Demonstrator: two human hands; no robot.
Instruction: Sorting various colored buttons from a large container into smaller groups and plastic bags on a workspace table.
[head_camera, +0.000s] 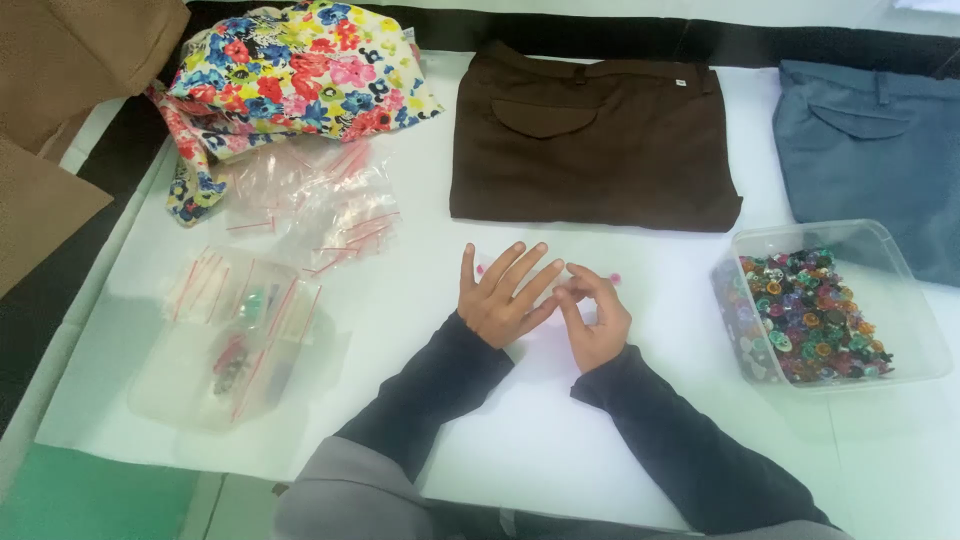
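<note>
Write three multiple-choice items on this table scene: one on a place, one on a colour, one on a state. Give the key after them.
1. Where does the clear tub of beads stand?
A. To the right of the hands
B. On the brown garment
C. At the far left edge

2. What colour is the folded garment straight beyond the hands?
A. White
B. Dark brown
C. Green

3. How is the left hand held?
A. In a fist
B. Flat on the white table, fingers spread
C. Lifted, holding a bag

Key: 1 A, the tub sits right of the right hand, below the blue-grey garment. 2 B, it lies dark brown between the floral fabric and the blue-grey one. 3 B, its fingers are fanned out flat, while the right hand pinches something small beside them.
</note>
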